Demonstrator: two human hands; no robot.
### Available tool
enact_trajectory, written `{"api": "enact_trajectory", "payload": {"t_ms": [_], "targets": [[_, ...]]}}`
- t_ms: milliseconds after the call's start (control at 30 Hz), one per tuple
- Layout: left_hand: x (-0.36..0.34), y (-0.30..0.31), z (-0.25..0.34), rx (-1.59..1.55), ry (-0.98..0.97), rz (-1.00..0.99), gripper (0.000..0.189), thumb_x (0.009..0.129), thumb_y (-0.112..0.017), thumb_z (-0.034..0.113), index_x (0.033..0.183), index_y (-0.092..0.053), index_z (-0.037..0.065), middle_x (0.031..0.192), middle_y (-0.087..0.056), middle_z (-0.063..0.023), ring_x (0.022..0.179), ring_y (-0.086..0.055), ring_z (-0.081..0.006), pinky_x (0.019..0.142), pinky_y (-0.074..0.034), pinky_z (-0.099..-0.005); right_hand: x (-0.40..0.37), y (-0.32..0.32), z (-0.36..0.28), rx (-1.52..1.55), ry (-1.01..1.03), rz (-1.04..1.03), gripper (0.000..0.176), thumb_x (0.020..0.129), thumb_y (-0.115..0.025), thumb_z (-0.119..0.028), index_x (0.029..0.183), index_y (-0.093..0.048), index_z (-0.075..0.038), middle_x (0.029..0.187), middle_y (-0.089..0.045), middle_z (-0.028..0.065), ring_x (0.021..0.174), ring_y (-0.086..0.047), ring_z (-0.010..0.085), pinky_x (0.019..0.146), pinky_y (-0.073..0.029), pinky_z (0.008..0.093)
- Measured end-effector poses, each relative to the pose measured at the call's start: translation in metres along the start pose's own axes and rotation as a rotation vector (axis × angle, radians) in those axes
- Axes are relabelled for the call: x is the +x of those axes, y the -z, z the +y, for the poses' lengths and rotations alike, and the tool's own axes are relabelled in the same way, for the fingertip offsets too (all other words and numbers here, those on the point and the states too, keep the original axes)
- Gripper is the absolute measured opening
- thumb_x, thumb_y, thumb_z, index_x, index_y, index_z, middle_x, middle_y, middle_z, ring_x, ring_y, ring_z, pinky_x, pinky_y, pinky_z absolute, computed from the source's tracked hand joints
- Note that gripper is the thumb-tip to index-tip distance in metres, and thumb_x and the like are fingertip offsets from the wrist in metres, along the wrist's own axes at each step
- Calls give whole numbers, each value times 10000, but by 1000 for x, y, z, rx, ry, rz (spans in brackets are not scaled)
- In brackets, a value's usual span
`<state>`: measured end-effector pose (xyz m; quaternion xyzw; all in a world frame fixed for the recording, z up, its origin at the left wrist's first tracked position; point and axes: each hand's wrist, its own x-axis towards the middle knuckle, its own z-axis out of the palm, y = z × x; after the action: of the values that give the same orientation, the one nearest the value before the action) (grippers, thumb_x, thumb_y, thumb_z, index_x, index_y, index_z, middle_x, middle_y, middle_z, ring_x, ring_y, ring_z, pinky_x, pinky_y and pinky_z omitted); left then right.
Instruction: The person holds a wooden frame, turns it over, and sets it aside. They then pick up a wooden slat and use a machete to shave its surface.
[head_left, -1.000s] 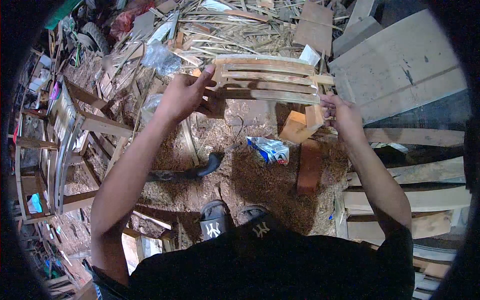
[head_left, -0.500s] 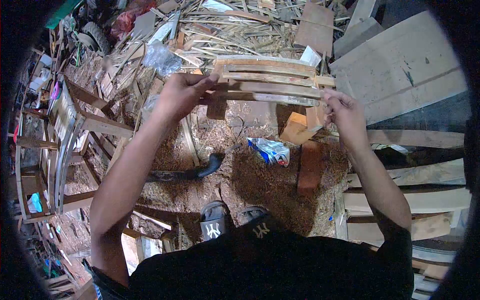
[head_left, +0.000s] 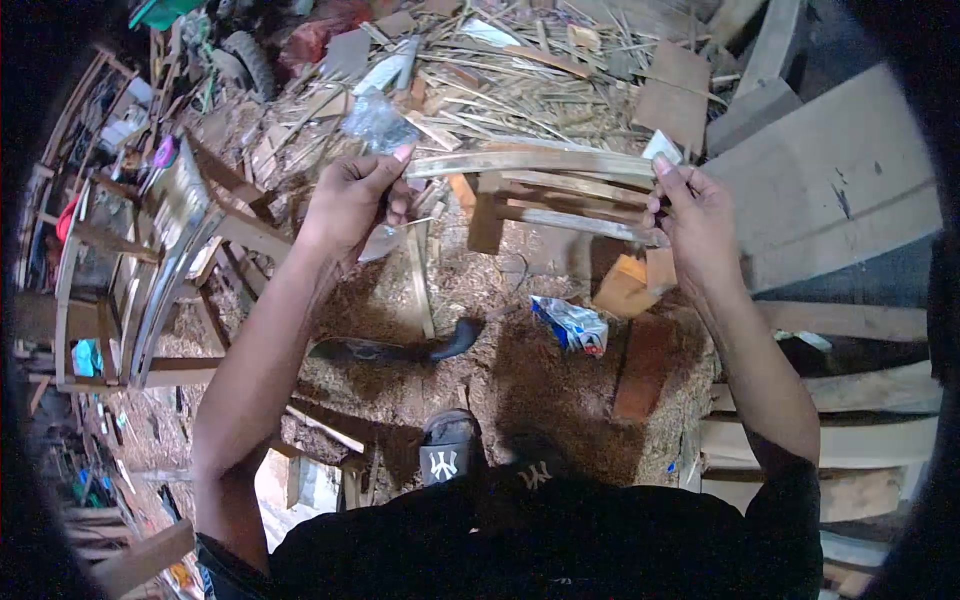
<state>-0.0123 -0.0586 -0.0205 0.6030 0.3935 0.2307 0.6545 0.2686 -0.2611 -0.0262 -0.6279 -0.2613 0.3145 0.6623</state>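
A curved wooden slat stretches crosswise between my two hands, bowed slightly upward in the middle. My left hand pinches its left end between thumb and fingers. At the right end, my right hand grips it the same way, thumb on top. Beyond and below this slat lie several similar curved slats, resting across a wooden block on the left. Their right ends are partly hidden behind my right hand.
Scrap strips are heaped at the back. Wooden frames stand on the left. A large board and curved pieces lie on the right. A crumpled packet, an orange wood block and a dark curved object lie on the sawdust-covered floor.
The held slat now appears farther up in view, separate from the other slats, with a hand at each end. The camera view has shifted, so the surroundings appear farther right.
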Motion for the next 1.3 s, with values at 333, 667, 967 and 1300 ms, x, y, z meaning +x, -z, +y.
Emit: {"api": "enact_trajectory", "payload": {"t_ms": [333,667,967,1300], "targets": [[-65,76,8,47,-313,330,219,1009,-603,228,984,-647,15,774,-647,-38,701,-610,-120,648,-472,-258,-4,-90,1,19,-24,-207,278,969,-671,-250,826,-610,-20,708,-588,17,593,-561,105,596,-480,260],[-193,148,20,83,-401,766,209,1027,-560,222,989,-568,17,812,-656,-108,731,-676,-190,662,-545,-320,-68,-185,26,43,42,-730,337,856,-731,-8,1181,-652,40,889,-617,45,752,-592,93,682,-500,234],[-306,183,14,142,-361,979,220,1002,-614,206,937,-577,-1,821,-642,-103,707,-685,-217,622,-580,-352,-91,-266,122,-190,90,-1002,223,859,-754,-118,999,-737,54,831,-737,103,719,-665,99,661,-518,254],[-447,157,49,525,-61,1257,196,1011,-599,192,948,-583,8,806,-659,-104,650,-657,-171,578,-542,-287,-120,-277,213,-299,-264,-870,342,1001,-629,-261,955,-663,76,628,-533,29,563,-503,112,585,-461,307]]}}
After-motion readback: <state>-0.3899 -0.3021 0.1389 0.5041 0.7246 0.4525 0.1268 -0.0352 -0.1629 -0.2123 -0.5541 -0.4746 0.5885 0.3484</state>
